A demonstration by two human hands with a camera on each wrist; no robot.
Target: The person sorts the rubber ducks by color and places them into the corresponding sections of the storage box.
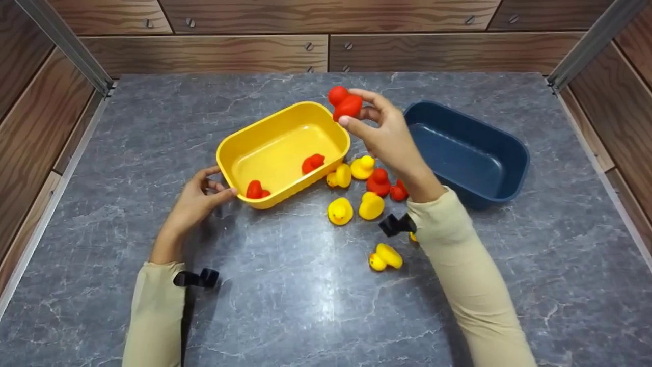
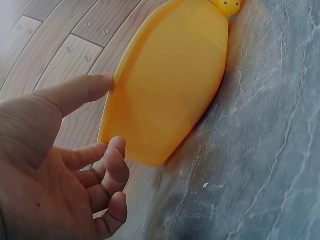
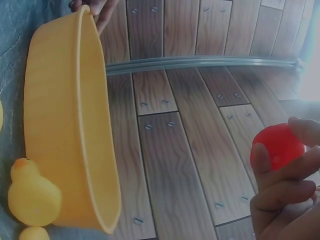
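Note:
My right hand pinches a red rubber duck between thumb and fingers, above the right end of a yellow plastic bin. The right wrist view shows the same red duck clear of the bin wall. At the bin's lower left corner, my left hand holds the rim; in the left wrist view its thumb and index finger touch the edge while the other fingers curl loosely. Inside the bin lie two red ducks, one near the left corner and one near the front wall.
Right of the bin are several yellow ducks and two red ducks, one partly hidden by my right wrist. A dark blue bin stands behind that forearm. Wood-patterned panels enclose the grey marbled table.

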